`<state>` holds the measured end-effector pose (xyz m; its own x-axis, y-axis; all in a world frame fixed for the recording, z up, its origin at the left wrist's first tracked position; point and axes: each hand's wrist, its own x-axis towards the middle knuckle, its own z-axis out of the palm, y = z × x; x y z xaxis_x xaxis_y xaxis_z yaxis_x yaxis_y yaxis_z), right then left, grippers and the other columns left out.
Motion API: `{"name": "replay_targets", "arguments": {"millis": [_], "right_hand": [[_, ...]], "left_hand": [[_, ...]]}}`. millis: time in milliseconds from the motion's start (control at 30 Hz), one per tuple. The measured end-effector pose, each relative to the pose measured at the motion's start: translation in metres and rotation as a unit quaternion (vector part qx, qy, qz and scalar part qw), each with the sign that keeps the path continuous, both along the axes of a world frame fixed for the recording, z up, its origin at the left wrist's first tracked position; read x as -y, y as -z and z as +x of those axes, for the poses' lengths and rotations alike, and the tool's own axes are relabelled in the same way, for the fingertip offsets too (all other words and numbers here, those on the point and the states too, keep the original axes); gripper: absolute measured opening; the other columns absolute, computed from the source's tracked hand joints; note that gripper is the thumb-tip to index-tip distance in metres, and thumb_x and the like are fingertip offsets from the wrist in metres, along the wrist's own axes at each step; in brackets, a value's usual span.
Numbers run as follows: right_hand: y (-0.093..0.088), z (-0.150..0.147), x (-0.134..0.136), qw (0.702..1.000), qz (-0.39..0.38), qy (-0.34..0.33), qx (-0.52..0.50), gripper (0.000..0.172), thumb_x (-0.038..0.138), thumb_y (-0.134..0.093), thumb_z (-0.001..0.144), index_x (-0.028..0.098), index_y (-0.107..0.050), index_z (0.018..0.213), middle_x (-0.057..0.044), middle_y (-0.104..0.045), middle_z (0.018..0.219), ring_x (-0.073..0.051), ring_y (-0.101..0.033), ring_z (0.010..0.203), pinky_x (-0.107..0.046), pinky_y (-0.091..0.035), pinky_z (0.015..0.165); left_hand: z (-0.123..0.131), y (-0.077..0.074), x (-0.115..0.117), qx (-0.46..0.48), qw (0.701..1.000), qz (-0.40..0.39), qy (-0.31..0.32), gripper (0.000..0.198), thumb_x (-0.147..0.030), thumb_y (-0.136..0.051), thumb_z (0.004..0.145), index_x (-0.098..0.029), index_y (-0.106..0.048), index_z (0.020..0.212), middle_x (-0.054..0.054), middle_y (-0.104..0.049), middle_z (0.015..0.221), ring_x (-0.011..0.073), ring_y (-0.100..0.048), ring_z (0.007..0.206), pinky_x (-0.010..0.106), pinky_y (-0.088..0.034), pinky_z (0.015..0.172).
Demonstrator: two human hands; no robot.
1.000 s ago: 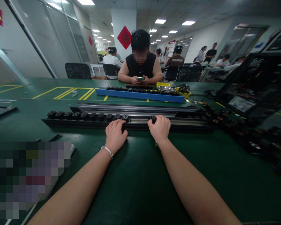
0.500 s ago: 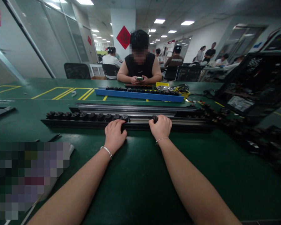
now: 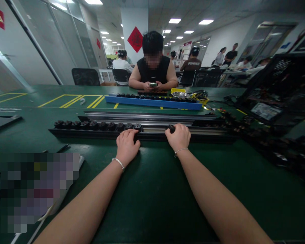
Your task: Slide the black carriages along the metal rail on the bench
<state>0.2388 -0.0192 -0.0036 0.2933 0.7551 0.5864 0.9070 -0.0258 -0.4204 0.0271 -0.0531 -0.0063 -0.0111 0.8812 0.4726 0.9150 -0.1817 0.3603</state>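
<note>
Head view is showing my left hand (image 3: 127, 144) curling over the near edge of the long black rail (image 3: 208, 134), which is lying across the green desk (image 3: 152, 189) just in front of me. My right hand (image 3: 179, 137) is closing narrowly around a small black module (image 3: 171, 128) sitting in the rail's channel, set apart from the row of like modules (image 3: 96, 125) filling the left stretch. I am judging the rail to be stiff and heavy, unlikely to slide while I am pressing on its edge. The module is looking like light, hard plastic, best pinched by its sides between thumb and fingertips. Beyond, a blue rail (image 3: 152, 102) is lying before a person (image 3: 152, 73) holding a phone.
</note>
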Motion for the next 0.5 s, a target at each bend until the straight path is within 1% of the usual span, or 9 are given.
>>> {"name": "replay_targets", "arguments": {"millis": [133,300,500], "right_hand": [[0.0013,0.0062,0.0014,0.999,-0.009,-0.034,0.022,0.027,0.039,-0.047,0.077,0.018,-0.06,0.088,-0.011,-0.061,0.097,-0.026,-0.048,0.096,-0.039,-0.034,0.083],[0.0018,0.0072,0.0003,0.999,-0.001,-0.025,0.023,0.026,0.039,-0.048,0.077,0.018,-0.06,0.086,-0.011,-0.062,0.096,-0.026,-0.049,0.095,-0.039,-0.034,0.084],[-0.0009,0.01,0.0006,0.999,-0.013,-0.039,0.026,0.026,0.039,-0.048,0.077,0.017,-0.06,0.084,-0.01,-0.064,0.094,-0.025,-0.05,0.095,-0.037,-0.035,0.082]], "left_hand": [[0.0003,-0.0001,-0.0005,0.0,1.0,-0.006,-0.004,0.038,-0.024,-0.052,0.076,-0.025,-0.057,0.114,0.005,-0.057,0.122,0.0259,-0.045,0.118,0.043,-0.035,0.1],[-0.0005,-0.0003,-0.0004,-0.005,1.0,-0.005,-0.003,0.038,-0.025,-0.052,0.076,-0.025,-0.057,0.114,0.004,-0.057,0.122,0.0259,-0.044,0.118,0.044,-0.035,0.1],[-0.0008,-0.0001,0.0007,-0.011,1.0,0.005,-0.002,0.038,-0.025,-0.051,0.077,-0.025,-0.057,0.114,0.004,-0.057,0.121,0.0259,-0.045,0.117,0.043,-0.035,0.099]]}}
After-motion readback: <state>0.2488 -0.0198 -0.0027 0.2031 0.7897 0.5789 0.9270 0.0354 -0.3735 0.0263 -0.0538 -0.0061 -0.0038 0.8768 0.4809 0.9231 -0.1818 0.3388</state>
